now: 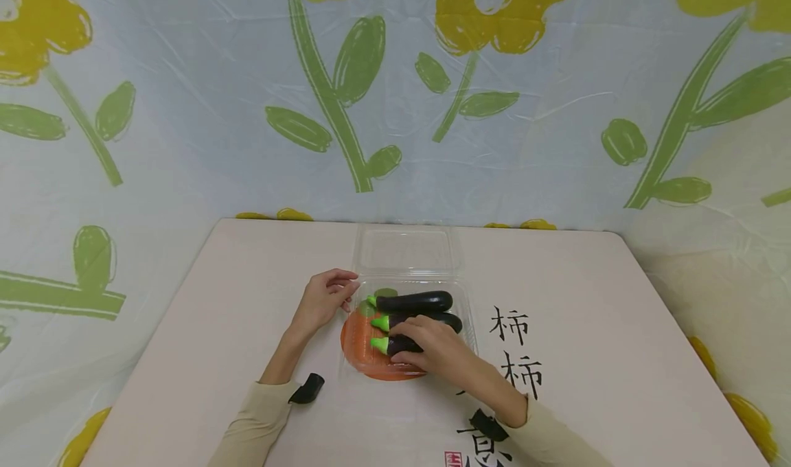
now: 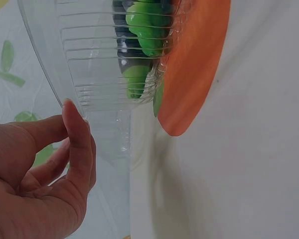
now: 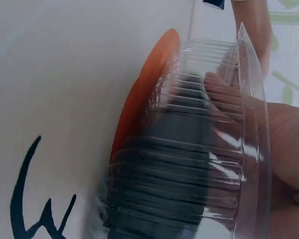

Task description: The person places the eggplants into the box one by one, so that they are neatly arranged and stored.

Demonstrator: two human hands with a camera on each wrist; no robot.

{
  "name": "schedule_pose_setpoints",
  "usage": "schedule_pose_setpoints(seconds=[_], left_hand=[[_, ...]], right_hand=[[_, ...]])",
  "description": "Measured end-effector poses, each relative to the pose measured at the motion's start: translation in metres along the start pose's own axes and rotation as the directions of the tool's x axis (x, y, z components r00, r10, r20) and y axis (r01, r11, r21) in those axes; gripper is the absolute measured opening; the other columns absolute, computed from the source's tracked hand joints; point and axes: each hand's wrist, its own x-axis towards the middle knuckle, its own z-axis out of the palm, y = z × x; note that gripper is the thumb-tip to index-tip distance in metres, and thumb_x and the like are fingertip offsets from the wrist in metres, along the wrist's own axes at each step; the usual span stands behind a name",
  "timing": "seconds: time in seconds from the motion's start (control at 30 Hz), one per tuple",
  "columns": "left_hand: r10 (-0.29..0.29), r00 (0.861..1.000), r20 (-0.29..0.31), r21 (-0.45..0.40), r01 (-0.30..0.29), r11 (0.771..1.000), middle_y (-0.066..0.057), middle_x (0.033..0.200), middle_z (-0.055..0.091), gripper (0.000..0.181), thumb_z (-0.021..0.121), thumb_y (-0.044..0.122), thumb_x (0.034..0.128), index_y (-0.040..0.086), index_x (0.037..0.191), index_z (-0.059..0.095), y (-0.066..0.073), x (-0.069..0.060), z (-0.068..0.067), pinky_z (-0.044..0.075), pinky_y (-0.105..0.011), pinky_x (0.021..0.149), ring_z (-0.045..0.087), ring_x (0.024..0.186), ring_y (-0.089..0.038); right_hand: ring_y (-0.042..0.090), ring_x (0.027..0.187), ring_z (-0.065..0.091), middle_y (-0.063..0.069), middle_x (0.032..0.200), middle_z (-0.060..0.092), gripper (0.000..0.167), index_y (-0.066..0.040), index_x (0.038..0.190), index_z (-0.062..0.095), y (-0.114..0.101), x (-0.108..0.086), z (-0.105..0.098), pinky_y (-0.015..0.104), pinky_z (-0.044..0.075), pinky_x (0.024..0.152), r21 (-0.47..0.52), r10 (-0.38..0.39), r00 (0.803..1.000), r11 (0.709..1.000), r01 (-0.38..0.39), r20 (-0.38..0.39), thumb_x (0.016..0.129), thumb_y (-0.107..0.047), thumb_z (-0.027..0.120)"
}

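Observation:
A clear plastic clamshell container (image 1: 467, 295) lies on the table with its lid (image 1: 406, 251) folded back. Inside are three glossy dark eggplants with bright green stems: one at the back (image 1: 423, 302), one in the middle (image 1: 454, 323) and one in front (image 1: 403, 345). My right hand (image 1: 437, 345) reaches in from the right and grips the front eggplant, its fingers partly covering it. At the back left corner, my left hand (image 1: 323, 299) pinches the container's rim between thumb and fingers. Through the ribbed wall, the right wrist view shows a blurred dark eggplant (image 3: 164, 169).
An orange persimmon printed on the table (image 1: 587, 302) shows under and around the container. Black brush characters (image 1: 522, 374) run down to its right. A flowered cloth (image 1: 525, 158) hangs behind the table's back edge. Black straps (image 1: 307, 389) hang at the sleeves.

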Motion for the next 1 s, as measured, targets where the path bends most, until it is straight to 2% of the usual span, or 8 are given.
schedule_pose_setpoints(seconds=[0.1, 0.23, 0.33, 0.4, 0.6, 0.77, 0.87, 1.0], left_hand=[[0.008, 1.0, 0.007, -0.003, -0.008, 1.0, -0.034, 0.099, 0.065, 0.024, 0.063, -0.004, 0.0992, -0.018, 0.118, 0.062, 0.006, -0.003, -0.001, 0.061, -0.042, 0.062, 0.064, 0.062, -0.027], [-0.008, 1.0, 0.009, -0.004, 0.008, 1.0, -0.036, 0.102, 0.065, 0.025, 0.063, -0.003, 0.0996, -0.017, 0.12, 0.063, -0.008, 0.003, 0.001, 0.061, -0.046, 0.064, 0.065, 0.062, -0.026], [-0.001, 1.0, 0.006, 0.004, 0.001, 1.0, -0.034, 0.102, 0.066, 0.027, 0.064, 0.001, 0.1001, -0.016, 0.122, 0.063, -0.024, 0.011, 0.002, 0.061, -0.046, 0.064, 0.064, 0.061, -0.023], [0.003, 1.0, 0.003, 0.011, -0.003, 1.0, -0.032, 0.102, 0.067, 0.028, 0.066, 0.003, 0.1001, -0.014, 0.122, 0.063, -0.029, 0.013, 0.001, 0.061, -0.045, 0.063, 0.064, 0.06, -0.02], [0.013, 1.0, -0.008, 0.014, -0.013, 1.0, -0.025, 0.099, 0.069, 0.025, 0.067, 0.007, 0.1002, -0.01, 0.119, 0.067, -0.027, 0.013, 0.0, 0.062, -0.043, 0.062, 0.066, 0.063, -0.021], [0.016, 0.999, -0.044, 0.062, -0.013, 0.998, -0.023, 0.098, 0.07, 0.021, 0.067, 0.008, 0.1008, -0.007, 0.116, 0.068, -0.023, 0.015, 0.002, 0.063, -0.042, 0.067, 0.068, 0.071, -0.023], [0.041, 0.996, -0.077, 0.114, -0.032, 0.993, -0.02, 0.097, 0.071, 0.019, 0.067, 0.008, 0.1006, -0.005, 0.114, 0.069, -0.022, 0.018, 0.004, 0.063, -0.039, 0.069, 0.07, 0.075, -0.023], [0.103, 0.986, -0.132, 0.189, -0.076, 0.979, -0.017, 0.096, 0.072, 0.018, 0.068, 0.008, 0.0988, -0.005, 0.111, 0.071, -0.018, 0.025, 0.006, 0.063, -0.035, 0.071, 0.071, 0.083, -0.027]], right_hand=[[0.016, 0.094, 0.062, -0.001, 0.104, 0.073, 0.028, -0.013, 0.115, 0.075, 0.0, 0.001, -0.001, 0.028, 0.054, 0.075, 0.014, 0.016, 0.999, 1.0, -0.017, 0.045, 0.089, -0.023, 0.082], [0.018, 0.096, 0.065, 0.001, 0.104, 0.073, 0.025, -0.01, 0.114, 0.075, 0.003, -0.001, -0.002, 0.029, 0.056, 0.079, 0.046, 0.0, 0.998, 0.999, -0.003, 0.064, 0.092, -0.019, 0.079], [0.019, 0.098, 0.066, 0.003, 0.107, 0.073, 0.024, -0.007, 0.115, 0.074, 0.007, -0.002, -0.005, 0.03, 0.057, 0.083, 0.083, -0.013, 0.999, 0.996, 0.01, 0.046, 0.094, -0.018, 0.078], [0.018, 0.101, 0.066, 0.004, 0.109, 0.072, 0.024, -0.006, 0.115, 0.073, 0.011, -0.003, -0.009, 0.031, 0.058, 0.086, 0.103, -0.015, 1.0, 0.995, 0.013, 0.026, 0.095, -0.017, 0.077], [0.02, 0.103, 0.067, 0.006, 0.111, 0.07, 0.022, -0.005, 0.116, 0.07, 0.024, -0.009, -0.02, 0.038, 0.059, 0.087, 0.147, -0.039, 0.997, 0.988, 0.048, -0.063, 0.096, -0.013, 0.074], [0.021, 0.101, 0.067, 0.007, 0.111, 0.069, 0.025, -0.004, 0.116, 0.069, 0.039, -0.01, -0.026, 0.037, 0.06, 0.084, 0.108, -0.081, 0.978, 0.989, 0.104, -0.194, 0.092, -0.008, 0.078], [0.022, 0.105, 0.066, 0.007, 0.112, 0.069, 0.026, -0.003, 0.116, 0.069, 0.049, -0.008, -0.031, 0.038, 0.06, 0.085, 0.073, -0.071, 0.962, 0.993, 0.093, -0.262, 0.091, -0.007, 0.078], [0.027, 0.113, 0.062, 0.008, 0.117, 0.067, 0.028, -0.002, 0.119, 0.069, 0.065, -0.007, -0.038, 0.045, 0.057, 0.093, 0.063, -0.007, 0.94, 0.998, 0.03, -0.341, 0.092, -0.005, 0.077]])
